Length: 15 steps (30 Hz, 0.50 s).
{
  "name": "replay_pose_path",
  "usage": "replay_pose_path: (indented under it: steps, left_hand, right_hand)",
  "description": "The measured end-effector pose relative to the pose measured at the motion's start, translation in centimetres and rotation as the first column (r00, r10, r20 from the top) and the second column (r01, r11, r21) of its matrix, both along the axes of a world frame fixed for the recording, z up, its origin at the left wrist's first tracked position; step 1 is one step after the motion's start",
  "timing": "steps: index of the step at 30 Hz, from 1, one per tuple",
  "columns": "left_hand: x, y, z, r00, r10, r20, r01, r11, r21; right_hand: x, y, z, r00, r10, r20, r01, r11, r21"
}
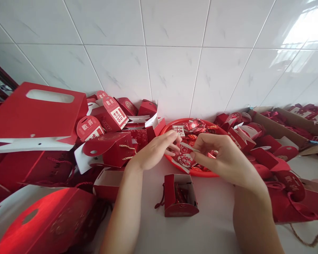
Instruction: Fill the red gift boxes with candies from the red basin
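Observation:
My right hand point(219, 155) is closed in a pinch, thumb and fingers on the edge of a red and white candy packet point(185, 159) with a printed design. Beside it, my left hand point(159, 148) has loosely bent fingers, with its fingertips close to the packet's left side; whether they touch it I cannot tell. Both hands are over the front of a red plastic basket point(204, 173) full of wrapped candies point(194, 125). Just in front of the basket, a small red gift box point(178, 210) stands with its top open and dark red wrapped pieces inside.
Red gift boxes point(106, 148) are piled on the left, with a large handled one point(42, 113) at the far left. More red boxes point(270, 155) crowd the right side, near cardboard cartons point(278, 128) holding red items. A white tiled wall point(172, 77) rises behind the white tabletop point(212, 218).

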State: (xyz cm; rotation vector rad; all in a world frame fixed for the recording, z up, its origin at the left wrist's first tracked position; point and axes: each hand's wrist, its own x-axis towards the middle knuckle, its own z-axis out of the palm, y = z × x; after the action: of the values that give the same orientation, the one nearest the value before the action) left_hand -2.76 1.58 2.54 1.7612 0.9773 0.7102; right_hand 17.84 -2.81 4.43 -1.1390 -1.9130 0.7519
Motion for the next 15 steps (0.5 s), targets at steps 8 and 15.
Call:
replay_pose_path:
  steps: [8,15]
  left_hand:
    - [-0.7,0.0,-1.0,0.841,-0.235,-0.487,0.247,0.968,-0.04]
    - [1.2,-0.6,-1.5,0.738,-0.126,-0.663,0.179,0.984,0.012]
  right_hand:
    - [-1.0,-0.3,-1.2,0.872,0.228,0.434,-0.19,0.973,-0.129]
    - [-1.9,-1.2,-1.5,0.786,0.142,0.602,-0.134,0.989,-0.059]
